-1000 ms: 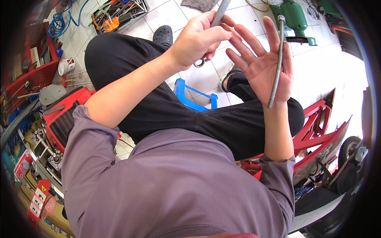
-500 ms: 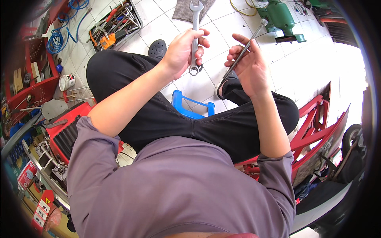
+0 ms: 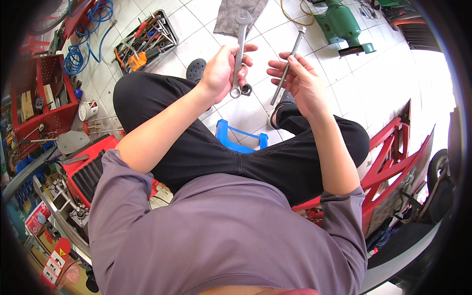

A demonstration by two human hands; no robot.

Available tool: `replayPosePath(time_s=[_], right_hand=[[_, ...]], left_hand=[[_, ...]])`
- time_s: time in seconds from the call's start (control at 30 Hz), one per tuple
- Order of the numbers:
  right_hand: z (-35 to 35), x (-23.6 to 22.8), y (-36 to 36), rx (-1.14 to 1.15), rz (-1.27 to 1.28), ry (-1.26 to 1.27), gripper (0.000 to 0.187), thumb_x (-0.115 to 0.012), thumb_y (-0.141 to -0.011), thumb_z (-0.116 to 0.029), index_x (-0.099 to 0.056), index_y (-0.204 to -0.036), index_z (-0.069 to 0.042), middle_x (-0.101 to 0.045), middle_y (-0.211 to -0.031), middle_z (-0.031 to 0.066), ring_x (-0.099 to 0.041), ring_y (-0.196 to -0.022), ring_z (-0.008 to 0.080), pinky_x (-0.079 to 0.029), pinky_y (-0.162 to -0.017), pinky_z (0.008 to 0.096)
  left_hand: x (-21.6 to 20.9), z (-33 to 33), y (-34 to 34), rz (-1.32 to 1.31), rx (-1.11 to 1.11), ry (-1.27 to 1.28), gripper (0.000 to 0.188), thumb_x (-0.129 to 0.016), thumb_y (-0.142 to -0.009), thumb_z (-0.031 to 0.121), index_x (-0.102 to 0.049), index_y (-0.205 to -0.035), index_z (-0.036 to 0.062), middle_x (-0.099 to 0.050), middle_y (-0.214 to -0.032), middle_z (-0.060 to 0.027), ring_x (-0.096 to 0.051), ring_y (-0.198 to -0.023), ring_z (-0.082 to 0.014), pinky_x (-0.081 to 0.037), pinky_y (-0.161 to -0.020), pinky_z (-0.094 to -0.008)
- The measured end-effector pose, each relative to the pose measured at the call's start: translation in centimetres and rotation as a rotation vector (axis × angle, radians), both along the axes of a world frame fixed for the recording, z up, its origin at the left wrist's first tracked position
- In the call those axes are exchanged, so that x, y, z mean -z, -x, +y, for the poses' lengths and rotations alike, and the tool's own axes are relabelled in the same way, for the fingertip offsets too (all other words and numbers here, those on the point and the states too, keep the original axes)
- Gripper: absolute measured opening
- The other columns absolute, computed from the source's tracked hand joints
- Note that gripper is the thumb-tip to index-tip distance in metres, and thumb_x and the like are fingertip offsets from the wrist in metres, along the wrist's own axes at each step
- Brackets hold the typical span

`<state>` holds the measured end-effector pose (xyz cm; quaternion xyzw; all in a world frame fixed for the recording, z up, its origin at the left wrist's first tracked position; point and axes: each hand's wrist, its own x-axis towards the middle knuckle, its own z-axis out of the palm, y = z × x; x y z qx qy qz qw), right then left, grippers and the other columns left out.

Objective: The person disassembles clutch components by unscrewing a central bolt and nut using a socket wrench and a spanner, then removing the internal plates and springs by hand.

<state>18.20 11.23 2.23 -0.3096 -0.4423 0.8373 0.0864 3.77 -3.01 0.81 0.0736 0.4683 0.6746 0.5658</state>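
Observation:
In my left hand [image 3: 221,69] is a silver combination wrench [image 3: 239,54], upright, its open jaw at the top and its ring end below my fingers. A small dark ring-shaped piece [image 3: 246,90] shows right beside the ring end; whether my fingers hold it or it lies beyond them I cannot tell. My right hand [image 3: 305,88] grips a long metal bolt [image 3: 295,45] between thumb and fingers. The bolt leans with its head up and to the right, its lower end pointing down between my knees. Wrench and bolt are apart.
A tray of hand tools [image 3: 167,25] lies far left near a blue coiled hose [image 3: 73,61]. A grey cloth [image 3: 223,19] and a green machine [image 3: 339,24] are ahead. Between my legs stands a blue plastic stool [image 3: 223,135]. Red metal frames [image 3: 388,162] stand at my right.
My right hand has shifted left, and the bolt now stands steeper and nearer the wrench. My left hand and the wrench have dropped slightly. The dark ring piece shows more.

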Motion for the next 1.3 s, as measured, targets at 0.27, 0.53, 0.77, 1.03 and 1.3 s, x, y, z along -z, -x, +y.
replayPosePath(time_s=[0.27,0.53,0.77,1.03,1.3], right_hand=[[0.8,3.5,0.4,0.011,-0.227,-0.617,0.025,-0.065,-0.086,-0.023,-0.066,-0.1,-0.002,-0.062,-0.075,0.0012,-0.054,-0.069,0.0071,-0.043,-0.062,0.0224],[0.8,2.9,0.7,0.029,-0.14,-0.611,0.023,-0.066,-0.084,-0.012,-0.062,-0.099,0.005,-0.063,-0.079,0.0047,-0.06,-0.069,0.0097,-0.049,-0.062,0.0226],[0.4,2.0,0.5,-0.015,-0.167,-0.611,0.022,-0.065,-0.086,-0.012,-0.061,-0.101,0.004,-0.06,-0.076,0.0032,-0.061,-0.067,0.0099,-0.047,-0.06,0.0197],[0.1,2.5,1.2,-0.04,-0.185,-0.638,0.022,-0.064,-0.088,-0.014,-0.061,-0.101,0.003,-0.06,-0.076,0.0026,-0.058,-0.066,0.0083,-0.045,-0.059,0.0198],[0.1,4.6,2.0,-0.125,-0.257,-0.618,0.021,-0.062,-0.089,-0.012,-0.06,-0.104,0.003,-0.06,-0.081,0.0034,-0.06,-0.068,0.0106,-0.051,-0.063,0.0226]], left_hand=[[0.5,0.4,0.2,0.042,0.001,0.038,0.046,-0.024,-0.095,0.024,-0.044,-0.128,-0.0019,-0.052,-0.082,0.0004,-0.043,-0.059,-0.007,-0.038,-0.054,-0.0232],[1.7,0.1,0.3,0.02,-0.086,0.109,0.022,-0.037,-0.097,0.021,-0.049,-0.111,0.0096,-0.059,-0.082,-0.0077,-0.039,-0.048,-0.0043,-0.03,-0.037,-0.0198],[-0.7,0.1,4.7,0.091,-0.298,0.043,0.016,-0.047,-0.094,0.016,-0.049,-0.108,0.0084,-0.061,-0.079,-0.0073,-0.047,-0.054,-0.0073,-0.037,-0.042,-0.022],[1.9,-9.6,26.2,0.99,-0.407,0.151,0.019,-0.05,-0.092,0.015,-0.061,-0.101,0.0026,-0.064,-0.079,-0.0068,-0.054,-0.061,-0.0099,-0.043,-0.051,-0.025],[25.5,-18.0,23.6,0.492,-0.392,0.895,0.039,-0.047,-0.083,0.002,-0.054,-0.121,0.0028,-0.063,-0.083,-0.0053,-0.048,-0.055,-0.0076,-0.034,-0.041,-0.0224]])
